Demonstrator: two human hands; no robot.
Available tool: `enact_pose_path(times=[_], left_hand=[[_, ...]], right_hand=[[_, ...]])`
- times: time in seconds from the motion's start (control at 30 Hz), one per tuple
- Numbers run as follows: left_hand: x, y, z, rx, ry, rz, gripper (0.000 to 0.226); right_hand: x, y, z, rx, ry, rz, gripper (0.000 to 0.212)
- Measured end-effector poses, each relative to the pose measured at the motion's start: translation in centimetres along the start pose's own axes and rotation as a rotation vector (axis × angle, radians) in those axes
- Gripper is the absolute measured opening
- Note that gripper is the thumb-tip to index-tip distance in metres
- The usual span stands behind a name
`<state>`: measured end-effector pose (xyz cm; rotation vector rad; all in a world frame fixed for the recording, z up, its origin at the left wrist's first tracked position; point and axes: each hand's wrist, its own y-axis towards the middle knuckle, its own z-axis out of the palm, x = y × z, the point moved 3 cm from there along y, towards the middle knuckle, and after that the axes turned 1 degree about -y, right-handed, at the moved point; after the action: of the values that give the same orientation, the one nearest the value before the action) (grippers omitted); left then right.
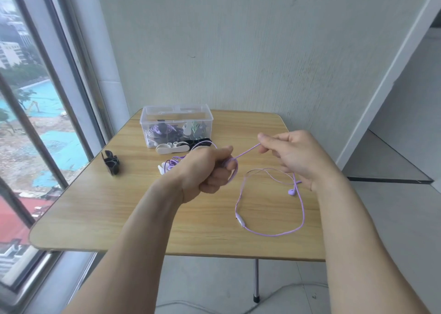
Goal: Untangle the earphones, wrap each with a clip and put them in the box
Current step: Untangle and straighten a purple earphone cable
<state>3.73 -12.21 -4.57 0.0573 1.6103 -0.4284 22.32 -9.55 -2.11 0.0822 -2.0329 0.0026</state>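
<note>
A: Risk from here: we tug the thin lilac earphone cord (269, 232) taut and the slack loop on the wooden table (119, 218) cinches into a knot.

B: Noted. Left hand (207, 170) is clenched round the cord; right hand (293, 156) pinches it just beyond. The rest trails below the right hand. Clear plastic box (176, 122) sits behind the left hand.

Lilac earphone cable (274, 234), clear box (176, 120), black clip (111, 163), white clips (172, 148), pale wood-grain table (119, 208).
</note>
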Motion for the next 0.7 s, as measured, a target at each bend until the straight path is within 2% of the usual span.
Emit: enact_pose_path(times=[0.1, 0.3, 0.4, 0.47, 0.6, 0.7], left_hand=[[-0.1, -0.4, 0.7, 0.133, 0.012, 0.013, 0.041], [0.2, -0.6, 1.0, 0.252, 0.087, 0.018, 0.043], [0.0, -0.3, 0.6, 0.113, -0.031, 0.043, 0.042], [-0.2, -0.1, 0.2, -0.001, -0.252, 0.088, 0.041], [-0.9, 0.1, -0.3, -0.073, -0.744, 0.217, 0.034], [-1.0, 0.1, -0.9, -0.150, -0.778, 0.319, 0.028]], right_hand=[[-0.2, 0.1, 0.5, -0.011, 0.052, -0.009, 0.033], [0.0, 0.1, 1.3, 0.013, 0.089, -0.041, 0.029], [-0.1, 0.5, 1.1, -0.074, 0.124, -0.023, 0.030], [-0.3, 0.6, 1.0, -0.076, 0.120, -0.001, 0.031], [-0.3, 0.1, 2.3, 0.121, -0.010, 0.018, 0.034], [0.3, -0.5, 3.8, 0.317, -0.077, -0.002, 0.033]])
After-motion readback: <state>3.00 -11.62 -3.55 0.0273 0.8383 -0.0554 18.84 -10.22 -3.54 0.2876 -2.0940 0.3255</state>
